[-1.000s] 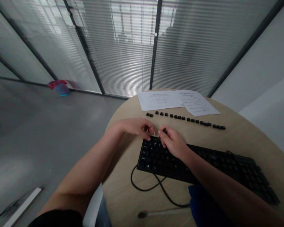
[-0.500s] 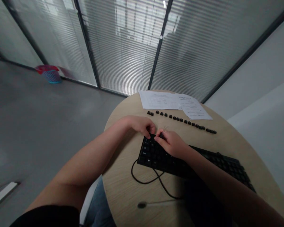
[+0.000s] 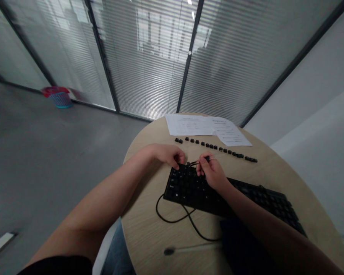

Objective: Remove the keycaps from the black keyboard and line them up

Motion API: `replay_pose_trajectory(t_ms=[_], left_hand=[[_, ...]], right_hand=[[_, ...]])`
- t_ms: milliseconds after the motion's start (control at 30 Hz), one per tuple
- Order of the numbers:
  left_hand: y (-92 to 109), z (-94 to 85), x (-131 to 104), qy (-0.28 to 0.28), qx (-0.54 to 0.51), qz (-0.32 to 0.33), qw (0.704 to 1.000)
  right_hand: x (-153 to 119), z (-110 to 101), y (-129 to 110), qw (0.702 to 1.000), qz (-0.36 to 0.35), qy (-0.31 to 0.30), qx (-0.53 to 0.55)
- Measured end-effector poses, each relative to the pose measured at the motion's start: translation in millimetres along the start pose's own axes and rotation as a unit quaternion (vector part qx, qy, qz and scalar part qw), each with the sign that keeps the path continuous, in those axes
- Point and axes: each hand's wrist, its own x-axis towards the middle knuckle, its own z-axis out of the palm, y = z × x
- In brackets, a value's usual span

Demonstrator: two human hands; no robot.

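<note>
A black keyboard (image 3: 186,189) lies at a slant on the round wooden table. My left hand (image 3: 169,154) grips its upper left corner, thumb on the edge and fingers curled. In my right hand (image 3: 210,172) is a keycap puller (image 3: 193,163), a thin wire tool with a dark handle; its wire end points left at the top row of keys. A small dark piece, apparently a keycap, shows at the wire tip, but I cannot tell whether it is caught. Beyond both hands runs a row of loose black keycaps (image 3: 211,146). My right forearm covers part of the keyboard.
Printed sheets of paper (image 3: 189,125) lie at the table's far side. A black cable (image 3: 172,221) loops in front of the keyboard. Nearer me is a brush-like tool (image 3: 169,251) with a dark head. A red and blue basket (image 3: 61,100) stands on the floor by the glass partition.
My right hand has turned and drawn slightly up and right, bringing the keycap puller's wire end into sight. My left hand stays at the keyboard's corner. The view has shifted slightly.
</note>
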Motion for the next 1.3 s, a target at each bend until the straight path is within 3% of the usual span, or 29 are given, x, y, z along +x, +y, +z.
replay_pose_trajectory(t_ms=[100,267,600,767,900,1000,1133,1300], left_hand=[[6.8,-0.6,-4.4,0.024,0.009,0.007,1.0],[28.8,0.6,-7.5,0.155,0.036,0.081,0.984],[44.6,6.4,-3.1,0.166,0.066,0.072,0.981],[31.3,1.4,-5.2,0.182,0.014,0.061,0.981],[14.1,-10.8,-1.1,0.276,-0.003,0.038,0.96],[4.2,-22.3,13.5,0.342,0.11,0.007,0.933],[-9.3,-30.8,38.8,0.358,0.277,-0.01,0.892],[-28.0,-27.6,51.6,0.374,0.338,-0.035,0.863]], right_hand=[[0.7,0.8,0.8,1.0,0.016,0.017,0.021],[2.5,3.0,-4.5,0.998,0.035,0.033,0.047],[5.4,3.9,-6.8,0.997,0.026,0.038,0.06],[5.4,3.5,-7.6,0.998,0.01,0.06,0.023],[7.0,3.8,-2.8,0.995,0.012,0.091,0.031],[7.6,4.3,-0.9,0.995,0.017,0.085,0.04],[7.2,4.2,-1.0,0.996,0.016,0.079,0.048],[6.1,4.1,-3.3,0.996,0.019,0.072,0.05]])
